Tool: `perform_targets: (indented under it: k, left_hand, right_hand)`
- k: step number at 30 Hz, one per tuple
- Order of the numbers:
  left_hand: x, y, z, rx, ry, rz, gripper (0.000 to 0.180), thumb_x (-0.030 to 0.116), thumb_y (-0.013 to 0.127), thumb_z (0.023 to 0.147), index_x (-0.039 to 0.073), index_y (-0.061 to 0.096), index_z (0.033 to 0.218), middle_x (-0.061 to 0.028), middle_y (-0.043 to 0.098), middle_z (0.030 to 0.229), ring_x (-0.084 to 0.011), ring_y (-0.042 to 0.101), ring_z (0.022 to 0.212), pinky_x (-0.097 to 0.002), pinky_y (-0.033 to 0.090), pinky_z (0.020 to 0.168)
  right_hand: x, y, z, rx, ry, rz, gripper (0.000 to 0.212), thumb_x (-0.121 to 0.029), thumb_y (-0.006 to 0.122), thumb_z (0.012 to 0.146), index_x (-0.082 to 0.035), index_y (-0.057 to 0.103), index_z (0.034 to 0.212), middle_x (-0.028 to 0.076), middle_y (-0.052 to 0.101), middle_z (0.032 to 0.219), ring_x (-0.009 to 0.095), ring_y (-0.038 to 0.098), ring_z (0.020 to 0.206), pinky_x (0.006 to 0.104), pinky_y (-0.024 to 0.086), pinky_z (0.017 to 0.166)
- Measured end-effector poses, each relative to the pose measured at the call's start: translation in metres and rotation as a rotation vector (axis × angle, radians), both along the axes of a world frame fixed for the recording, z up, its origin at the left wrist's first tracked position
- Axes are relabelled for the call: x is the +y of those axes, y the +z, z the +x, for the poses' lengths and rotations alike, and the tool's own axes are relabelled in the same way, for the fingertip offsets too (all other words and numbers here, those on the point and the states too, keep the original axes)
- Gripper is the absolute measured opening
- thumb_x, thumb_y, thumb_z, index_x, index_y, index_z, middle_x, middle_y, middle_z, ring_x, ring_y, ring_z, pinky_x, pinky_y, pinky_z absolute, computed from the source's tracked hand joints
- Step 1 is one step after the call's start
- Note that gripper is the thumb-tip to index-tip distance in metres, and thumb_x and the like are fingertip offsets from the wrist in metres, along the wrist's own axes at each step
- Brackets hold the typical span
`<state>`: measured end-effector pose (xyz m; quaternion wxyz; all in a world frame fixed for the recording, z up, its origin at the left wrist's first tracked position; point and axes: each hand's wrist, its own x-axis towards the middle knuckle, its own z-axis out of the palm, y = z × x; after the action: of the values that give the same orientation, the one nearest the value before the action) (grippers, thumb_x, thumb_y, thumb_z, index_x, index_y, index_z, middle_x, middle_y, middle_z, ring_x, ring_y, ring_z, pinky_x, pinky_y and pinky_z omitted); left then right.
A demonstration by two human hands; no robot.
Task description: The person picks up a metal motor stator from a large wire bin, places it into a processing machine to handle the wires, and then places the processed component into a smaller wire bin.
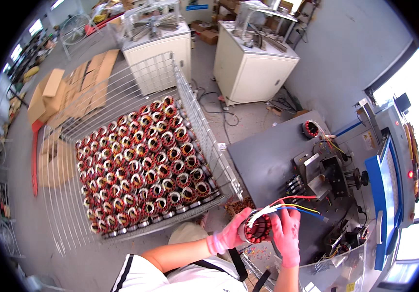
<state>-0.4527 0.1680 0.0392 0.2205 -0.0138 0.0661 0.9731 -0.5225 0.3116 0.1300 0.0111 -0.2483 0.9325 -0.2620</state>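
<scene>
In front of my body I hold a motor stator [259, 232], a metal ring with red windings inside. My left hand [231, 234], in a pink glove, is closed around its left side. My right hand [287, 236], also gloved in pink, grips its right side near the lead wires; some fingertips are hidden behind the wires. White-sleeved leads come off the stator's top and fan out to the right as red, yellow and blue wires [299, 208]. To the left, a wire cage [182, 80] holds rows of similar stators [146, 165].
A grey worktable [258, 148] on the right carries another stator [310, 129] and a black metal fixture [333, 175]. Beside it stands a machine with a blue-framed panel [383, 199]. Two white cabinets [255, 73] stand beyond, with cables [226, 114] across the floor. Flattened cardboard [90, 80] lies far left.
</scene>
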Motion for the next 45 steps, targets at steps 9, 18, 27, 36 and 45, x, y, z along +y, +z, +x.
perform_targets:
  k: [9,18,27,36,45]
  left_hand:
    - [0.016,0.014,0.144,-0.298,0.283,0.109,0.084,0.069,0.043,0.086,0.005,0.040,0.141,-0.0180,0.045,0.142,-0.0387,0.041,0.132,-0.0583,0.030,0.109]
    - [-0.020,0.020,0.241,-0.374,0.510,0.192,0.074,0.064,0.039,0.089,0.011,0.041,0.141,-0.0111,0.049,0.140,-0.0329,0.048,0.127,-0.0560,0.031,0.110]
    - [-0.134,-0.014,0.325,-0.501,0.675,0.014,0.068,0.067,0.040,0.087,0.017,0.053,0.130,-0.0052,0.056,0.131,-0.0263,0.054,0.118,-0.0470,0.038,0.102]
    - [-0.215,-0.074,0.343,-0.574,0.749,0.133,0.061,0.058,0.038,0.094,0.008,0.057,0.123,-0.0093,0.062,0.119,-0.0264,0.058,0.109,-0.0432,0.044,0.098]
    - [-0.223,-0.172,0.414,-0.821,0.840,-0.304,0.046,0.037,0.038,0.102,0.019,0.033,0.144,-0.0021,0.042,0.142,-0.0206,0.039,0.132,-0.0441,0.035,0.108]
  right_hand:
    - [-0.017,-0.037,0.085,-1.185,-0.145,-1.337,0.045,-0.021,0.065,0.092,0.003,0.052,0.128,0.016,0.059,0.123,0.015,0.061,0.083,0.0228,0.049,0.070]
    - [-0.099,-0.013,0.177,-0.974,0.082,-0.798,0.025,-0.006,0.060,0.092,0.000,0.060,0.117,0.003,0.067,0.090,0.007,0.058,0.073,0.0212,0.050,0.068]
    - [-0.216,-0.033,0.254,-0.582,0.742,-0.020,0.022,-0.027,0.063,0.088,-0.007,0.068,0.092,0.010,0.064,0.087,0.031,0.064,0.080,0.0393,0.051,0.069]
    - [-0.298,-0.092,0.265,-0.601,1.101,0.245,0.034,-0.031,0.069,0.077,-0.003,0.067,0.096,0.014,0.059,0.100,0.033,0.059,0.096,0.0399,0.047,0.086]
    - [-0.408,-0.331,0.130,-0.252,0.530,0.229,0.027,-0.031,0.070,0.079,-0.006,0.065,0.089,0.013,0.061,0.098,0.032,0.061,0.092,0.0421,0.050,0.078]
